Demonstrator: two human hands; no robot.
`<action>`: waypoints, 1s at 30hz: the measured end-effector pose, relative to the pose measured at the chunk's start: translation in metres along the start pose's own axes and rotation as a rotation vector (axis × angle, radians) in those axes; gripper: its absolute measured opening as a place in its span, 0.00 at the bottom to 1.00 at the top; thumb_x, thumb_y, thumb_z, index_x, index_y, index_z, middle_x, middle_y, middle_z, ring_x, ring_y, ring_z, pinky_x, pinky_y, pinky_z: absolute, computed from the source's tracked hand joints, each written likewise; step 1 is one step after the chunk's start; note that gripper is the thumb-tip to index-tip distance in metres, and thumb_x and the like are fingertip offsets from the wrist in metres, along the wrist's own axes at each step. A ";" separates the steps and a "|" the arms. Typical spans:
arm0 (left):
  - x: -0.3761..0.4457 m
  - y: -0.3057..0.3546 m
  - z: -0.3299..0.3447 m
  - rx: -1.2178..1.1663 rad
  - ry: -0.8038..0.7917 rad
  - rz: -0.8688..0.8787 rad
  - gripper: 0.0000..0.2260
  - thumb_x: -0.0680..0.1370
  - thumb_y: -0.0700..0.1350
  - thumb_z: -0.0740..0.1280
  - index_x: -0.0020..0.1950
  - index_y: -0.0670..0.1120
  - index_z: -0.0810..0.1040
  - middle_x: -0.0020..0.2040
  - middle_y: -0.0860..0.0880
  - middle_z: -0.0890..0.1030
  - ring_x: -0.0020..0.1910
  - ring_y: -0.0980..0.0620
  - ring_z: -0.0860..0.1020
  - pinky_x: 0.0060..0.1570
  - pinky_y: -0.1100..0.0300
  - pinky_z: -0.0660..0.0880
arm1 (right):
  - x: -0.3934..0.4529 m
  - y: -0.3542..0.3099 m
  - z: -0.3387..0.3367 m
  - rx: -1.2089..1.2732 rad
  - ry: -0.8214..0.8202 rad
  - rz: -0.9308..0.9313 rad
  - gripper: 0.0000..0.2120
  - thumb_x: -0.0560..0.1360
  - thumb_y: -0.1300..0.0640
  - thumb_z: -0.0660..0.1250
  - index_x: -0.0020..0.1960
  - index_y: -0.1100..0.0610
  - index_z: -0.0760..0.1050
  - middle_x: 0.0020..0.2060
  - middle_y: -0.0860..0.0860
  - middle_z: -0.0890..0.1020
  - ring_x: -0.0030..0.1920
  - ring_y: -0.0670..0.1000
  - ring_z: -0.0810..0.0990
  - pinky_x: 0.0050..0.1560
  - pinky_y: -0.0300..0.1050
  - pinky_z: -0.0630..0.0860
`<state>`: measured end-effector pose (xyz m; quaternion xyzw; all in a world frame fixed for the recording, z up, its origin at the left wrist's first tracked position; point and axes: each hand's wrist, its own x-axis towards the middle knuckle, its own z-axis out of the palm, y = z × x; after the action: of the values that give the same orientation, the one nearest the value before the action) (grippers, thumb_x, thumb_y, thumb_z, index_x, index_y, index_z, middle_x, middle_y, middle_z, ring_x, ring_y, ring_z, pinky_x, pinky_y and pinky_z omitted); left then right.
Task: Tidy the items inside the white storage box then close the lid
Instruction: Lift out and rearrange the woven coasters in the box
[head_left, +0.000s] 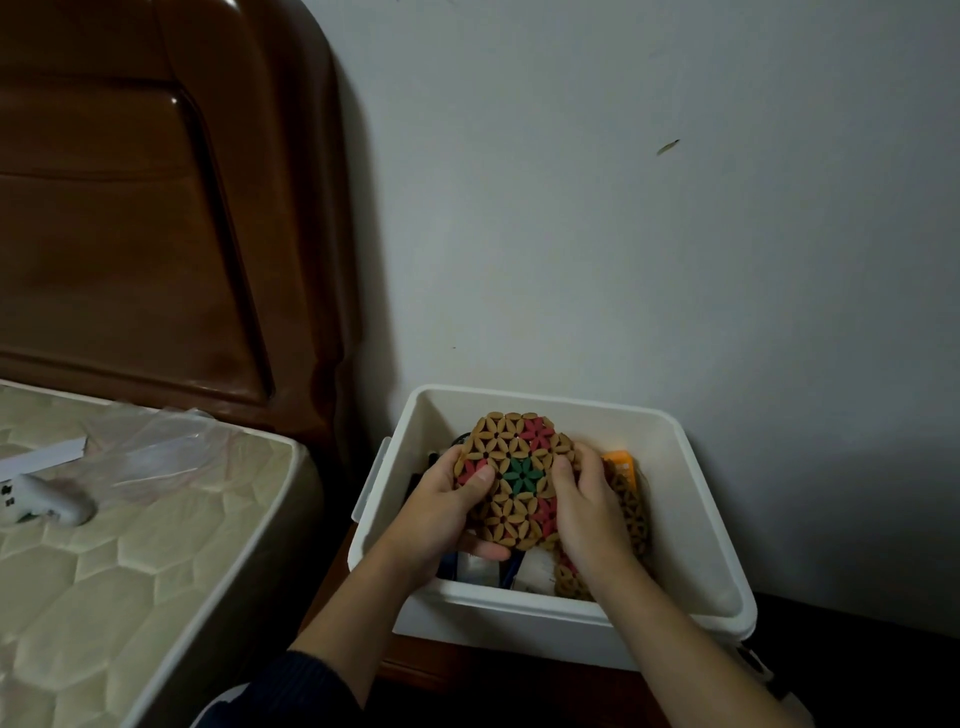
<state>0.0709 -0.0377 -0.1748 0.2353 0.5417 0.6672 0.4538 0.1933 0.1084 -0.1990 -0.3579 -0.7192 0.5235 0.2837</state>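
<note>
The white storage box (691, 499) stands open on a wooden nightstand by the wall; no lid is in view. Both hands hold a round woven bamboo coaster (519, 483) with red and green flower cells above the box. My left hand (447, 514) grips its left edge, thumb on top. My right hand (587, 499) holds its right edge with curled fingers. A second similar coaster (631, 514) lies under my right hand. An orange item (621, 464) and white and dark items (535, 569) lie deeper in the box, partly hidden.
A mattress (104, 561) lies to the left, with a crumpled clear plastic bag (156, 447) and a small white object (47, 501) on it. A dark wooden headboard (156, 208) rises behind. A plain wall (675, 208) backs the box.
</note>
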 end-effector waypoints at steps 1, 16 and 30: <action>0.000 0.000 0.000 0.001 0.007 0.003 0.13 0.85 0.49 0.66 0.70 0.55 0.75 0.62 0.47 0.85 0.58 0.40 0.86 0.39 0.46 0.86 | 0.000 -0.001 0.000 0.001 -0.007 -0.009 0.11 0.86 0.42 0.56 0.66 0.39 0.71 0.55 0.37 0.80 0.56 0.38 0.79 0.48 0.36 0.74; 0.001 0.001 0.001 -0.010 0.048 0.015 0.12 0.84 0.49 0.67 0.68 0.55 0.76 0.61 0.48 0.86 0.57 0.40 0.86 0.41 0.44 0.85 | -0.004 -0.016 -0.013 0.105 -0.094 0.031 0.18 0.87 0.51 0.60 0.75 0.43 0.72 0.58 0.47 0.85 0.46 0.50 0.88 0.30 0.50 0.83; 0.005 0.006 0.009 -0.089 0.209 0.145 0.09 0.85 0.47 0.65 0.65 0.54 0.77 0.62 0.44 0.83 0.53 0.41 0.87 0.36 0.44 0.85 | 0.023 -0.024 -0.057 -0.040 0.013 -0.033 0.19 0.86 0.50 0.62 0.75 0.40 0.69 0.58 0.41 0.81 0.47 0.49 0.87 0.41 0.51 0.87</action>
<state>0.0737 -0.0283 -0.1671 0.1828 0.5373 0.7426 0.3555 0.2189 0.1538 -0.1585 -0.3548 -0.7335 0.5020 0.2899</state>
